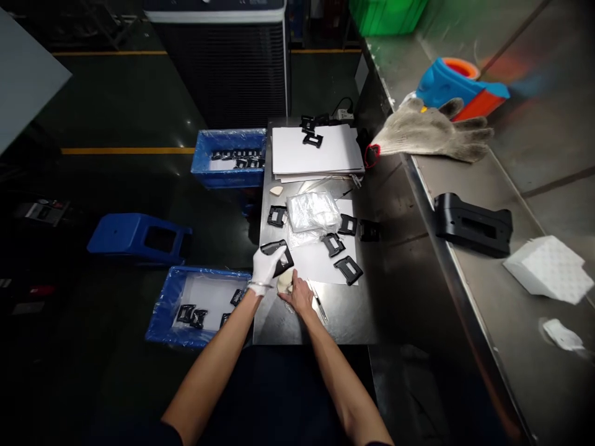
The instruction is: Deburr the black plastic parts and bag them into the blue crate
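My left hand [264,267] wears a white glove and is closed around a black plastic part [279,255], held just above the small metal table [353,316]. My bare right hand [300,294] lies next to it, fingers pinched on a small cream-coloured pad [284,282]. Several more black parts [348,269] lie on a white sheet [320,257] to the right of my hands. A thin metal tool [318,303] lies by my right wrist.
A clear plastic bag [312,212] and a stack of white sheets [316,152] sit farther back. Blue bins [162,313] [227,158] hold more black parts at left. A blue stool [139,236] stands on the floor. On the long metal bench at right lie a grey glove [432,133], a black housing [471,224] and white foam [551,267].
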The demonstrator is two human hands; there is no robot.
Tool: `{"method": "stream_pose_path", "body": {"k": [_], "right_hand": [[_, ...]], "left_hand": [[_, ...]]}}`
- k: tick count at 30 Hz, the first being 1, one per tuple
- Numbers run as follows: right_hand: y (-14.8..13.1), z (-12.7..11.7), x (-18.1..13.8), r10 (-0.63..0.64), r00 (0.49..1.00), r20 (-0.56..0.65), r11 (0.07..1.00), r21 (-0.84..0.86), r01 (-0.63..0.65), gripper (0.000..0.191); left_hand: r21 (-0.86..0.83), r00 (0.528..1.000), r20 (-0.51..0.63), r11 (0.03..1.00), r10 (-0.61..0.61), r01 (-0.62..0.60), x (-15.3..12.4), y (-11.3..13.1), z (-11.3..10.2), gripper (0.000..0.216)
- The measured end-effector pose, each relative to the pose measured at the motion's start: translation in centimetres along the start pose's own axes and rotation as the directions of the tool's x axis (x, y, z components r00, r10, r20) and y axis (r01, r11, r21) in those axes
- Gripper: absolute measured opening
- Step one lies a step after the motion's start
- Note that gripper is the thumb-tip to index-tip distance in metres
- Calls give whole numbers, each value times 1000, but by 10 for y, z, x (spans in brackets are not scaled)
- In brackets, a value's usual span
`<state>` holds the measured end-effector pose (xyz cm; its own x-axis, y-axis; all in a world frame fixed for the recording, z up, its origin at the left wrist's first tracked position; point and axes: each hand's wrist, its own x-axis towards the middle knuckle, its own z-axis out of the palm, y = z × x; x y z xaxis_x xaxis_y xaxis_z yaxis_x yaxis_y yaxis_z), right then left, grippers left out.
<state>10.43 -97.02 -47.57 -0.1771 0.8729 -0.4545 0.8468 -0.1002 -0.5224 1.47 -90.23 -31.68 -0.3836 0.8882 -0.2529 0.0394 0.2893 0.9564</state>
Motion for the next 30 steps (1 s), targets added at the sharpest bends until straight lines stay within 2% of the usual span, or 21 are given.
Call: {"method": "stream_pose_path", "body": {"k": [2,5,8,12,15,22,26,30], "right_hand": [[-1,-2,-1,12,1000,16,1000,-3,-12,99],[-2,-3,-1,9,1000,20,1000,10,-9,97],[-2,-2,-1,7,1000,22,1000,7,-7,98],[-4,-2,-2,10,1000,18,1000,-15,-9,102],[-5,-3,-2,13,1000,17,1000,-28,-13,106],[-13,-10,-25,-6,1000,7,1000,-14,6,117],[-15,-20,-54,-35,997,-66,998,55,38,104],[-13,-42,-84,-88,988,-127,955,273,120,84]], "left_hand": [[-95,999,53,995,-4,9,-17,13,-22,50],[-421,984,177,905,20,57,-53,36,-48,59],[-656,972,209,753,107,59,-80,57,-60,54],[-785,959,204,618,195,42,-93,72,-67,55],[-824,955,184,567,233,20,-98,75,-73,60],[-792,961,109,606,255,-71,-114,81,-84,79],[-773,951,88,623,297,-122,-121,83,-91,82],[-681,943,32,697,332,-223,-127,80,-99,79]]}}
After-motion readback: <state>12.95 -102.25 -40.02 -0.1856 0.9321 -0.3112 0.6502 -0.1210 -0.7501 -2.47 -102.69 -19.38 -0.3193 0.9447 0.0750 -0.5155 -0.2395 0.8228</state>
